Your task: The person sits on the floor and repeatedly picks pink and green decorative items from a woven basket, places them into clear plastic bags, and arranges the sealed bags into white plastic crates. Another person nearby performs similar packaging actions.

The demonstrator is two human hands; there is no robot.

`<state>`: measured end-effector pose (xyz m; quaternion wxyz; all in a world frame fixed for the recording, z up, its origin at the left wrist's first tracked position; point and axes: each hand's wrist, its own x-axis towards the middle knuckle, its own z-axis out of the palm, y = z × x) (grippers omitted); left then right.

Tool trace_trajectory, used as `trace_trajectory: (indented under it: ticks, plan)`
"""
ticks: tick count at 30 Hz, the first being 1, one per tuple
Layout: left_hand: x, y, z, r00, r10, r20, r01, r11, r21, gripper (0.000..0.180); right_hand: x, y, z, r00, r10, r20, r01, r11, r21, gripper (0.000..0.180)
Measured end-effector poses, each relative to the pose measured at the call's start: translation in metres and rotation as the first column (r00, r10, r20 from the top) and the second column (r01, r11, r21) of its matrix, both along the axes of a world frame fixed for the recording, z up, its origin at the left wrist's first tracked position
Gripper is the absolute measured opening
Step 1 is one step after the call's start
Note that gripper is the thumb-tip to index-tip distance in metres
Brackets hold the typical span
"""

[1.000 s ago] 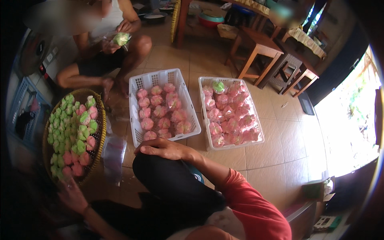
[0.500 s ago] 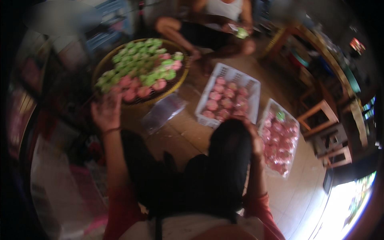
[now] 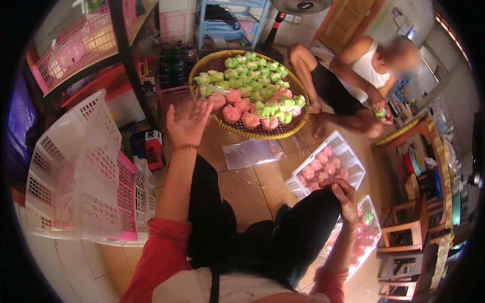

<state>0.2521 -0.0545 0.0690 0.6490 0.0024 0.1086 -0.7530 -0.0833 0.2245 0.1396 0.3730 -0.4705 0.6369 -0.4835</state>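
Note:
My left hand (image 3: 188, 123) is palm up with its fingers spread, at the left rim of a round woven tray (image 3: 275, 134) with a yellow edge. Something thin and clear, perhaps plastic film, shows by its fingertips. On the tray lie many green cakes (image 3: 247, 76) with split, flower-like tops, and pink cakes (image 3: 232, 112) at the near side. My right hand (image 3: 344, 196) rests by my right knee, fingers loosely bent and apart, with nothing seen in it. Just beyond that knee, a white crate (image 3: 353, 169) holds pink cakes.
Flat clear plastic bags (image 3: 251, 153) lie on the tiled floor. A clear-wrapped pack of pink cakes (image 3: 368, 230) lies by my right forearm. White crates (image 3: 76, 187) stand at left. Across from me a seated person (image 3: 348, 76) holds something green. Wooden stools (image 3: 404, 230) stand at right.
The view has swung left, so the tray and crate now appear farther right. My left hand stays open by the tray rim. My right hand has lifted somewhat off the knee.

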Motion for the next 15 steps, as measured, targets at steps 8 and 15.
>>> trace_trajectory:
  ticks: [8,15]
  plan:
    - [-0.004,-0.075,0.018,0.98,0.177,-0.094,-0.191,0.968,-0.162,0.071,0.028,-0.239,0.017,0.854,0.449,-0.264,-0.436,0.893,0.111,0.03]
    - [0.021,-0.103,-0.011,0.891,0.448,-0.065,-0.449,0.893,-0.002,0.08,0.129,-0.449,-0.121,0.792,0.373,-0.483,-0.406,0.913,0.04,0.038]
